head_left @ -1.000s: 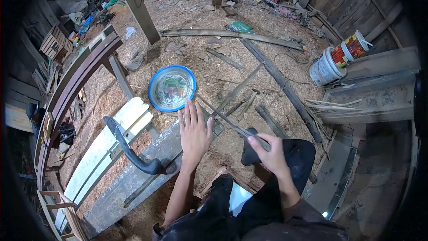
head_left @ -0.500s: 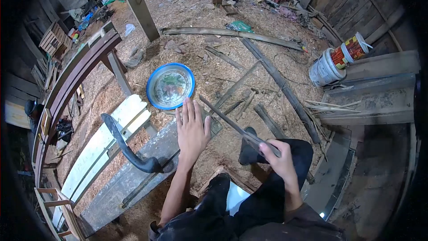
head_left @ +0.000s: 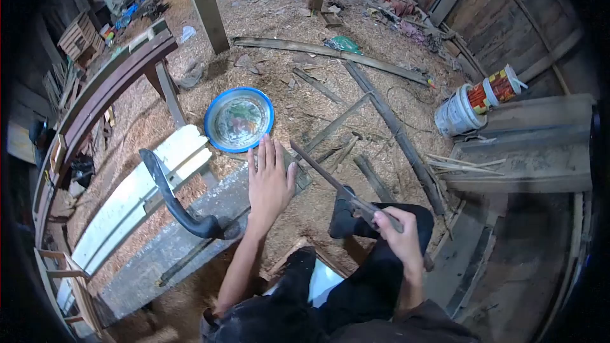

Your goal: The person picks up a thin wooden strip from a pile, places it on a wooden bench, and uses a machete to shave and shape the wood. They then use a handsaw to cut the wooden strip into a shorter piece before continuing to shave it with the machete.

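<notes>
Clamped fingers of the right hand (head_left: pixel 400 234) on the long dark tool (head_left: pixel 327 175), right of the basin (head_left: pixel 218 130); held left hand (head_left: pixel 268 187) flat, near side, fingers slightly apart. Possibly risked striking those by swinging leftward.

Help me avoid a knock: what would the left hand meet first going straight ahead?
Probably the blue-rimmed basin, at its near right rim; depth is unclear, so the left hand might pass above it.

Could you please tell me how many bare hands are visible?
2: the left hand, fingers outstretched near the blue-rimmed basin, and the right hand, holding a long narrow tool. Others may be hidden in the dark edges.
</notes>
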Motion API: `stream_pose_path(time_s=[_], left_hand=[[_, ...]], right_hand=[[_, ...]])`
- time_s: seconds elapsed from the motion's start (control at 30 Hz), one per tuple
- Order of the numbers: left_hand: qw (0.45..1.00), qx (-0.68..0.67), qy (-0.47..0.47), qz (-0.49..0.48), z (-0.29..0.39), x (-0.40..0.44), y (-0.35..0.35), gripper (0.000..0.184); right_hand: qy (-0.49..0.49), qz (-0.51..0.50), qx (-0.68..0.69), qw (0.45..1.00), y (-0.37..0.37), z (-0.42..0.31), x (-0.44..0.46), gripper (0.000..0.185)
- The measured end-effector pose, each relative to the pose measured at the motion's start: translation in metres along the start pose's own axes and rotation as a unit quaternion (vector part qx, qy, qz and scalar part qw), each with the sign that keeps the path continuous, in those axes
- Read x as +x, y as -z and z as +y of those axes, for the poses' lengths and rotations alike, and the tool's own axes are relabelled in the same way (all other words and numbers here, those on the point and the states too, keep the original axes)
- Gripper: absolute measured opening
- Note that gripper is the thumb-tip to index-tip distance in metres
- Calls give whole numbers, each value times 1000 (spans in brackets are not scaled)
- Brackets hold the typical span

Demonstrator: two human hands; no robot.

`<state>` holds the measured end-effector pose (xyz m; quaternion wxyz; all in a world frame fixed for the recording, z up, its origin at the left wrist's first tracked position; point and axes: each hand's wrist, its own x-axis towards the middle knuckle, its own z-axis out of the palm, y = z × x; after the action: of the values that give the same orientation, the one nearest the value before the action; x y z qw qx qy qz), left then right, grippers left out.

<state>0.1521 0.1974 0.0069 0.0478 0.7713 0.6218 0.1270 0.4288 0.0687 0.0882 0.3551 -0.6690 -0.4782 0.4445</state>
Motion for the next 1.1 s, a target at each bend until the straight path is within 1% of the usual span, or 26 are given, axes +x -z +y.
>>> stream_pose_path(time_s=[0.03, 0.07, 0.1, 0.2, 0.3, 0.33, 0.37, 0.43, 0.47, 0.53, 0.6, 0.67, 0.7, 0.73, 0.77, 0.83, 0.87, 0.9, 0.97, 1.0, 1.1], left_hand=[[1000, -8, 7, 1, 1, -2, -2, 70], [1000, -11, 4, 2, 0, -2, -3, 69], [1000, -10, -1, 4, -2, 0, -4, 69], [1000, -17, 2, 6, -1, -2, -4, 69], [1000, -24, 7, 10, -4, -2, -6, 69], [1000, -22, 5, 13, -4, -2, -6, 69], [1000, -20, 2, 16, -3, -1, -5, 69], [1000, -23, 0, 12, -2, -3, -5, 68], [1000, -23, -1, 16, -1, -3, -7, 68], [1000, -16, -4, 26, -3, 0, -5, 67], [999, -28, 0, 22, -2, -1, -4, 67], [999, -25, 0, 29, -2, -2, -5, 67], [999, -28, 0, 35, -2, -1, -6, 68], [998, -36, 7, 55, 0, -1, -4, 61], [998, -40, 10, 53, 0, -2, 0, 61], [993, -101, -5, 61, -1, -3, 7, 49], [985, -134, 6, 104, 1, -2, 3, 36], [985, -137, 5, 103, 1, -3, 3, 36], [981, -162, 1, 106, -1, -3, 5, 29], [976, -170, 5, 134, 1, -3, 4, 24], [975, -186, 9, 121, 1, -1, 4, 23]], right_hand=[[-15, 2, 5, 1000, -5, -4, -2, 34], [17, 13, -9, 1000, -14, -3, 4, 36], [82, 41, -8, 996, -30, -7, 13, 38], [82, 15, -37, 996, -55, -20, 36, 38], [73, 17, -27, 997, -36, -12, 26, 37], [39, 2, 0, 999, -20, -2, 18, 34], [40, 9, 19, 999, -11, 5, 10, 32], [-10, -11, 3, 1000, -3, 0, 1, 35], [-14, -9, 5, 1000, -7, 0, 2, 35], [13, 20, -16, 1000, -32, -6, 21, 36], [47, 19, -5, 999, -54, -23, 35, 37], [57, 13, -6, 998, -58, -23, 38, 36], [50, 47, 4, 998, -52, -19, 33, 36], [42, 81, 11, 996, -44, -16, 28, 36], [32, 112, 33, 993, -36, -17, 21, 34], [-9, 122, 25, 992, -14, -16, 5, 34], [22, 150, 39, 988, -15, -16, 1, 33], [21, 152, 36, 987, -13, -13, -2, 33], [31, 152, 30, 988, -11, -5, -4, 33], [31, 151, 30, 988, -12, -5, -5, 33], [35, 157, 42, 986, -22, -6, -6, 33]])
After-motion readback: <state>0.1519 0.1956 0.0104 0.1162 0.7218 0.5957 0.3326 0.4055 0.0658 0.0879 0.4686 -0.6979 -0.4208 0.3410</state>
